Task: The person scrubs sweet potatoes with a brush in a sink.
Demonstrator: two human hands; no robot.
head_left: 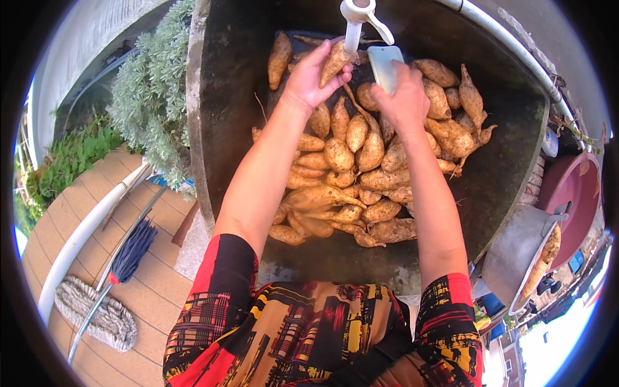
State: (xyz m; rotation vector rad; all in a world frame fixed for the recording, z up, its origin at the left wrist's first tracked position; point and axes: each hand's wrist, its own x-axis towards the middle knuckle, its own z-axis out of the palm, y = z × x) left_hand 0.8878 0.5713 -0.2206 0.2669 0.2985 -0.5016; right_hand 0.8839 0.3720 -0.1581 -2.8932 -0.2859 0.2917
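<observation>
My left hand (307, 82) is closed around a tan, soil-stained sweet potato (334, 66), holding it right beneath the white tap (354, 33), where water seems to run over it. Just to the right, my right hand (406, 100) grips a pale, flat oblong tool (385, 67) with rounded corners; its underside is hidden. The tool is apart from the held sweet potato. Below both hands, a large heap of sweet potatoes (339, 155) covers the middle of a dark stone basin (227, 155), some of them under cloudy water near the basin's front.
Outside the basin at right stand a grey metal pot (506, 258) with a long tuber across it and a reddish tub (574, 200). A white pipe (516, 48) follows the far right rim. At left are a silvery shrub (151, 97) and mops (97, 313) on brown boards.
</observation>
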